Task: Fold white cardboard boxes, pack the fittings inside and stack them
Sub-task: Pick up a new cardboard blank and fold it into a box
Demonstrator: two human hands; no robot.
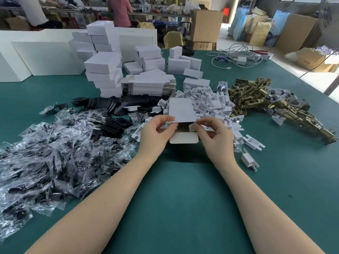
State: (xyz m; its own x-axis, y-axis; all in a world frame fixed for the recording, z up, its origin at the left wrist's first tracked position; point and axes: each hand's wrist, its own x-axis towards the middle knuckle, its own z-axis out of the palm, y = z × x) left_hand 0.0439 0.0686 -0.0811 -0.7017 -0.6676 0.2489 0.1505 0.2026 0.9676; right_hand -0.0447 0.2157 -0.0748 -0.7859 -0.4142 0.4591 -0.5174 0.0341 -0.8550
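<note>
Here my left hand [156, 132] and right hand [213, 136] hold one white cardboard box [180, 111] between them, a little above the green worktop [183, 198] and near its middle. My left thumb and fingers pinch the box's left side just under the raised lid panel; my right fingertips pinch a small side flap at its right. The box is open toward me, its brown inside showing, and a rounded tuck flap [184, 140] hangs down at the front.

Just behind the box lies a heap of white plastic fittings [207, 101], a few strays [250, 160] scattered to my right. Further right is a pile of brass-coloured hinges [271, 101]. Toward the left edge spreads a wide mound of clear bagged black parts [49, 153], with loose black plates [110, 105] behind it. Beyond these stand a bundle of flat box blanks [148, 85] and stacks of folded white boxes [104, 74]. A tangle of grey cables [236, 55] lies toward the far right corner.
</note>
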